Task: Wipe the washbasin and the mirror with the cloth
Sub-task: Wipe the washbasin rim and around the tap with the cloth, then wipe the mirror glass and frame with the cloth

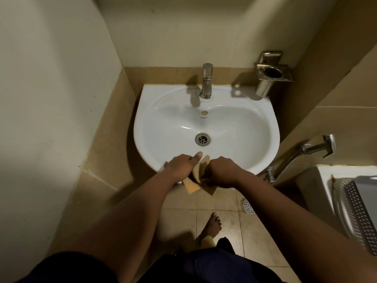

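Observation:
A white washbasin (240, 127) is fixed to the wall ahead, with a steel tap (206, 81) at its back and a drain (202, 139) in the middle. Over the basin's front rim both hands grip a yellow-tan cloth (199, 172). My left hand (181, 163) holds its left side with the thumb stretched along the top. My right hand (221, 170) is closed on its right side. The cloth's lower corner hangs below the rim. No mirror is in view.
A steel tumbler holder (270, 74) is mounted on the wall at the basin's right. A hand spray (314, 149) hangs lower right, above a white unit with a perforated steel tray (355, 207). Walls close in on both sides. My bare foot (212, 225) and a floor drain (248, 206) are below.

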